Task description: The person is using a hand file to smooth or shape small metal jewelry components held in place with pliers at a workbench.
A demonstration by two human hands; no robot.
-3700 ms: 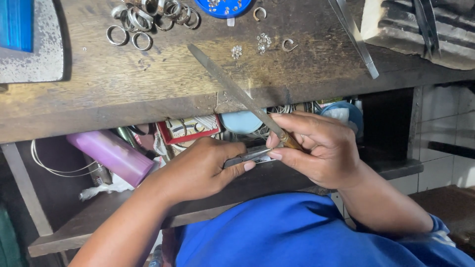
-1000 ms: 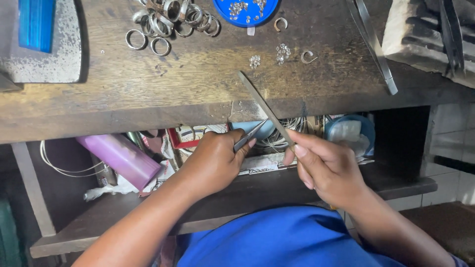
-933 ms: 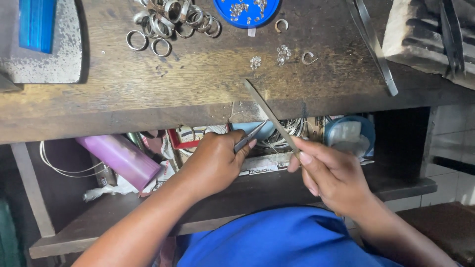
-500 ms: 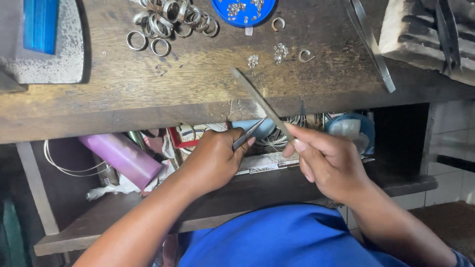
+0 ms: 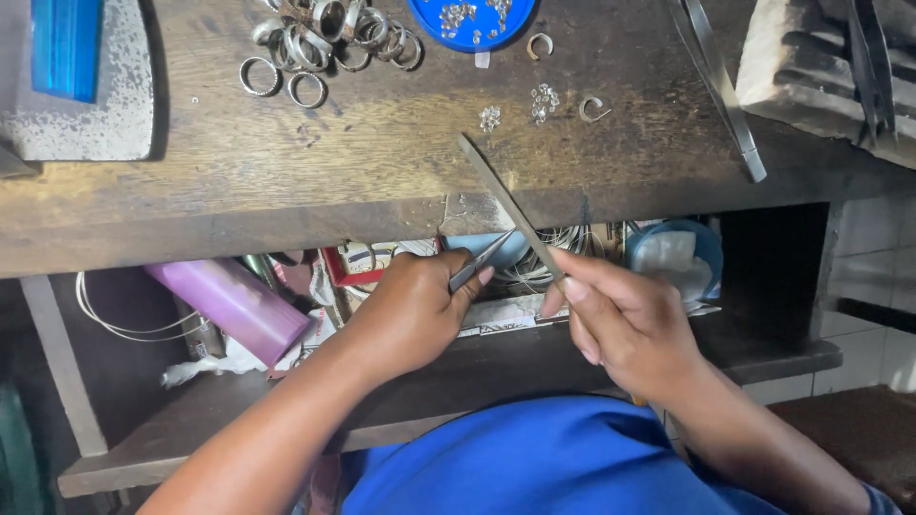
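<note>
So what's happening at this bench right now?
A person in a blue top sits at a worn wooden bench. The left hand grips slim pliers, tips pointing at a long metal file held by the right hand. The file crosses the bench edge. Silver rings lie further back.

blue shirt, bare forearms, no gloves; left hand (image 5: pixel 405 315), right hand (image 5: pixel 634 329) bare.
</note>
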